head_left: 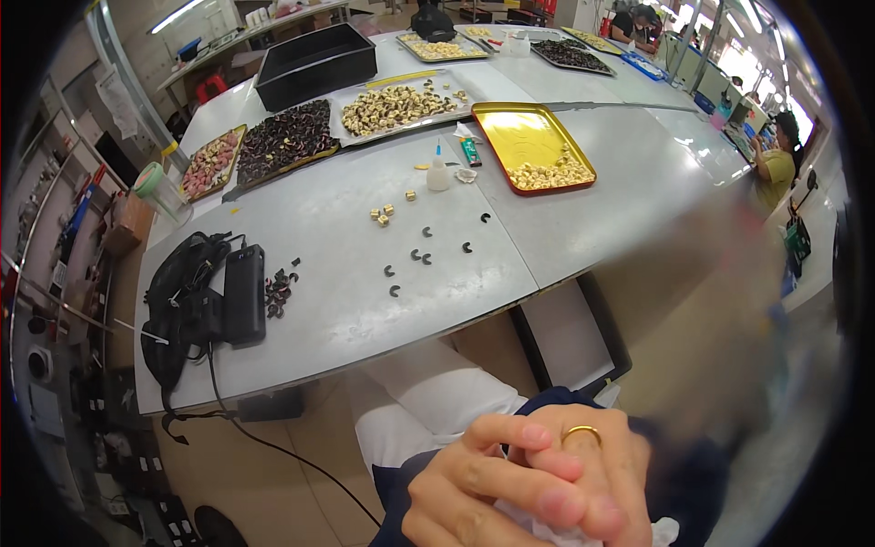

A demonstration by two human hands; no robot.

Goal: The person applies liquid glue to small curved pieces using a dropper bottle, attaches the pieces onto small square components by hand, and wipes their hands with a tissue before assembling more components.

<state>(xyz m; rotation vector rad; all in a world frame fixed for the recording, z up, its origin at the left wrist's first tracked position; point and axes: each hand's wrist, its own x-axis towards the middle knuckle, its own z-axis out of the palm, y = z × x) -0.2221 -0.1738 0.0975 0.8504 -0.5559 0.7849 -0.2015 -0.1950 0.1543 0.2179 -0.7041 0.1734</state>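
My left hand (483, 483) and my right hand (592, 451) are clasped together low in the picture, in front of my lap and away from the table. The left fingers wrap over the right hand, which wears a gold ring (581, 432). Crumpled white tissue (665, 531) pokes out between and below the fingers; the rest of it is hidden. On the grey tabletop ahead lie several black C-shaped pieces (427, 259) and a few small gold-coloured pieces (384, 219). Behind them stands a small white needle-tipped bottle (437, 175).
A yellow tray (515, 132) holds gold pieces along its near edge. Farther left are trays of gold pieces (396, 108), dark pieces (287, 137) and reddish pieces (214, 162). A black device (244, 292) with a cable lies at the table's left. An open dark box (570, 333) sits below the edge.
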